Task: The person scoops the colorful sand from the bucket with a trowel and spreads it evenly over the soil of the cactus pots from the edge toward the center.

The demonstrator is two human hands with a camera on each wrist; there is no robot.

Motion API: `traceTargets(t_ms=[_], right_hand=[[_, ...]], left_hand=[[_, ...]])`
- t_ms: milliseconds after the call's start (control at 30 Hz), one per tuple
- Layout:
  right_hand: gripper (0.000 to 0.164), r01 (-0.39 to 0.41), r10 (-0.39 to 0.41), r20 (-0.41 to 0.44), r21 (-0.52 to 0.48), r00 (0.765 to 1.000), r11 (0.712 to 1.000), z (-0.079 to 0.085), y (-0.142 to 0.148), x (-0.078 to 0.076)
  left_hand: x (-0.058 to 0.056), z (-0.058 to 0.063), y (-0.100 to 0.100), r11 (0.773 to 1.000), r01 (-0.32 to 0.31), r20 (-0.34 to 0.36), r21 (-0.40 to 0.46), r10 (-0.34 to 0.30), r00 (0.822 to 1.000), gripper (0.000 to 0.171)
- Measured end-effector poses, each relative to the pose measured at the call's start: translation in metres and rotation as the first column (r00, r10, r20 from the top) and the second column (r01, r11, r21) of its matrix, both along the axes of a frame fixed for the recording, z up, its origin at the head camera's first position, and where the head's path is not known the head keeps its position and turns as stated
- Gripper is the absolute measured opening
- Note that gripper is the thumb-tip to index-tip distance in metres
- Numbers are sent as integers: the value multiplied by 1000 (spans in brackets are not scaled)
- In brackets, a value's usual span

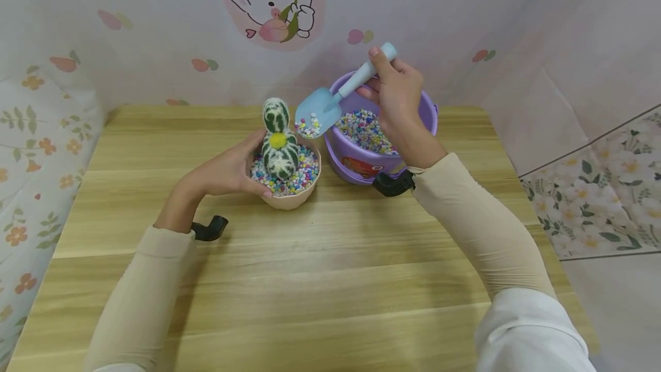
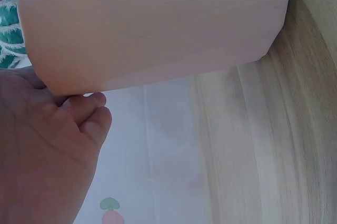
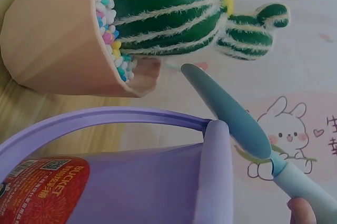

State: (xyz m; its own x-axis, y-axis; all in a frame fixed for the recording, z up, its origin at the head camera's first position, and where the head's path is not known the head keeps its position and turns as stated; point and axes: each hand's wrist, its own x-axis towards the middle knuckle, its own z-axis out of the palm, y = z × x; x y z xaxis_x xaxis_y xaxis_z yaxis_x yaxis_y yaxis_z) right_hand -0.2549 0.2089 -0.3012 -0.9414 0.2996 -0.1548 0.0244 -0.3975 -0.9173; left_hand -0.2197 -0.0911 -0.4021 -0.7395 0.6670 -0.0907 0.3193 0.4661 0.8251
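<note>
My left hand grips the side of a pale peach faceted pot, its thumb at the front rim. In the pot a green cactus with white fuzz and a yellow flower stands in colorful pebbles. Held by its handle in my right hand, a light blue shovel carries a few pebbles near its tip. Its blade hangs between the pot and a purple bucket, above the pot's right rim. More pebbles lie inside the bucket. In the left wrist view, the pot covers most of the fingers.
The wooden table carries the pot and bucket near its back edge. Behind stands a printed cloth with a rabbit picture. The bucket's purple handle hangs down its front side.
</note>
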Motion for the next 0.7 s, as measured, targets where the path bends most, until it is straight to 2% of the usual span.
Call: traceTargets(t_ms=[167,333,500,633,700], right_hand=[[22,-4,4,-6,-2,1000,1000,-1,-1,0],[22,-3,3,-12,5,1000,1000,-1,-2,-1],[23,0,2,-34,39,999,999,0,-4,-2],[23,-3,5,-47,54,999,999,0,-5,-1],[23,-4,7,-50,60,999,998,0,-5,-1]], left_hand=[[2,0,-2,1000,10,2,26,-11,1000,127],[12,0,-3,999,-19,-33,35,20,999,122],[26,-1,4,995,-95,-99,10,96,991,116],[33,-3,14,982,-187,-162,-21,182,970,119],[34,-4,17,977,-213,-185,-27,204,961,121]])
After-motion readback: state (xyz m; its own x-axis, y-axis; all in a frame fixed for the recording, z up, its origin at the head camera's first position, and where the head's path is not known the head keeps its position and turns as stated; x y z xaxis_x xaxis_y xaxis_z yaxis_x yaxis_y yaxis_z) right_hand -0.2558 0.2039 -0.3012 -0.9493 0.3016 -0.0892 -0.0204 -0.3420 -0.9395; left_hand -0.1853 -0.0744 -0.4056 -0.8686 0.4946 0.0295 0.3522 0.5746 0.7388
